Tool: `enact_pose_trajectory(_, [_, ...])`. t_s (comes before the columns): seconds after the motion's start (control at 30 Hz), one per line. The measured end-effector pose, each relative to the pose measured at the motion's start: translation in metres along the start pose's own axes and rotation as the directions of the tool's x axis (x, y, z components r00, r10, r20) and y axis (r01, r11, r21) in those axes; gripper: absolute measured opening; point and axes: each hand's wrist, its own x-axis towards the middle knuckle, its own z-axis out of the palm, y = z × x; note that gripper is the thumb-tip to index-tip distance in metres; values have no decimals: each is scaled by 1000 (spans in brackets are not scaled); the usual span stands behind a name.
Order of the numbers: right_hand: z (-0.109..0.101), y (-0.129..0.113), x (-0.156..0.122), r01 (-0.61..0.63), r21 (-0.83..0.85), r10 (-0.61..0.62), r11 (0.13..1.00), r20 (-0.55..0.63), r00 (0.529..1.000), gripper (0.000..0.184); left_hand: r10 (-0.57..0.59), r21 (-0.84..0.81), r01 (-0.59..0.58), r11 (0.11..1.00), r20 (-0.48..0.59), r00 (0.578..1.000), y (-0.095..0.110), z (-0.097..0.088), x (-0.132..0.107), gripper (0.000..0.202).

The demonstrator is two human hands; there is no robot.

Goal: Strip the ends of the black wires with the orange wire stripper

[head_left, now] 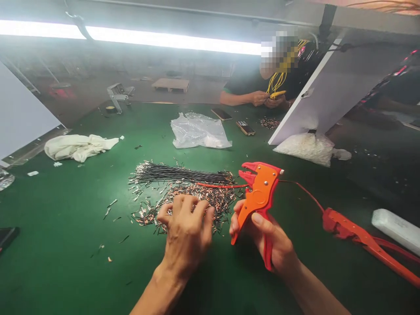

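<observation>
My right hand [275, 245] is wrapped around the handles of an orange and red wire stripper [260, 186], its jaws up and pointing left. My left hand [188, 223] is over a pile of short wire offcuts [193, 193], fingers bent and spread; nothing shows in it, though the fingertips are partly hidden. Just beyond the pile lies a bundle of black wires [177, 173] with stripped, pale ends at the left. A red wire or cord [219, 186] runs from the pile to behind the stripper's jaws.
A second orange-red hand tool [361, 232] and a white block [393, 227] are at the right. Farther back are a clear plastic bag [200, 133], two phones [245, 128], a white cloth [80, 146] and a tied bag [306, 146]. Opposite, a person's hands [269, 99] hold yellow wires.
</observation>
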Motion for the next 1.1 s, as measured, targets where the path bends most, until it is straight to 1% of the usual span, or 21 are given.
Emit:
enact_pose_trajectory(0.07, [1, 4, -1, 50, -161, -45, 986, 37, 998, 37, 83, -227, -73, 971, 37, 996, 10, -3, -4, 12])
enact_pose_trajectory(0.1, [2, 6, -2, 80, -239, -69, 968, 55, 996, 39, 129, -326, -96, 941, 83, 988, 15, -4, -6, 20])
enact_pose_trajectory(0.13, [2, 7, -3, 107, -310, -88, 945, 74, 993, 42, 137, -390, -91, 916, 90, 987, 19, -5, -8, 28])
enact_pose_trajectory(0.2, [2, 9, -3, 149, -430, -116, 890, 103, 988, 45, 159, -440, -90, 893, 121, 980, 25, -6, -12, 36])
enact_pose_trajectory(0.27, [1, 8, -3, 176, -553, -142, 815, 105, 984, 46, 159, -418, -90, 904, 133, 978, 27, -4, -16, 36])
enact_pose_trajectory(0.33, [-3, 8, -1, 198, -700, -194, 687, 86, 977, 46, 156, -373, -101, 922, 121, 980, 27, -2, -17, 32])
enact_pose_trajectory(0.37, [-5, 8, 0, 206, -776, -232, 596, 79, 970, 45, 159, -349, -113, 930, 106, 981, 27, 0, -18, 30])
enact_pose_trajectory(0.43, [-7, 8, 2, 206, -901, -308, 381, 87, 948, 44, 166, -292, -138, 946, 73, 983, 26, 3, -18, 26])
enact_pose_trajectory(0.5, [-8, 8, 5, 194, -963, -361, 188, 116, 925, 42, 176, -222, -163, 961, 41, 984, 25, 7, -18, 28])
enact_pose_trajectory(0.53, [-8, 8, 6, 184, -975, -376, 120, 127, 918, 40, 183, -189, -175, 966, 26, 983, 25, 8, -18, 31])
enact_pose_trajectory(0.57, [-8, 8, 7, 175, -982, -384, 73, 134, 913, 38, 189, -163, -186, 969, 7, 982, 25, 9, -17, 33])
enact_pose_trajectory(0.6, [-8, 7, 7, 169, -985, -389, 42, 139, 911, 36, 199, -148, -199, 969, -16, 980, 25, 9, -17, 35])
enact_pose_trajectory(0.67, [-7, 6, 8, 165, -986, -380, 8, 149, 913, 33, 233, -158, -243, 957, -76, 969, 27, 7, -17, 35])
enact_pose_trajectory(0.73, [-8, 5, 8, 180, -984, -355, -12, 173, 919, 32, 276, -207, -301, 931, -140, 951, 28, 4, -16, 35])
enact_pose_trajectory(0.8, [-8, 8, 7, 212, -977, -322, -24, 209, 924, 32, 313, -266, -351, 898, -176, 933, 30, 0, -17, 35])
enact_pose_trajectory(0.93, [-8, 18, 5, 289, -957, -282, -34, 287, 915, 30, 344, -337, -382, 860, -168, 924, 32, -2, -21, 36])
enact_pose_trajectory(1.03, [-6, 24, 5, 329, -942, -241, -59, 333, 911, 26, 349, -347, -381, 857, -153, 924, 32, 0, -24, 40])
enact_pose_trajectory(1.1, [-5, 26, 6, 339, -939, -218, -52, 342, 914, 25, 348, -343, -381, 859, -155, 925, 32, 3, -26, 43])
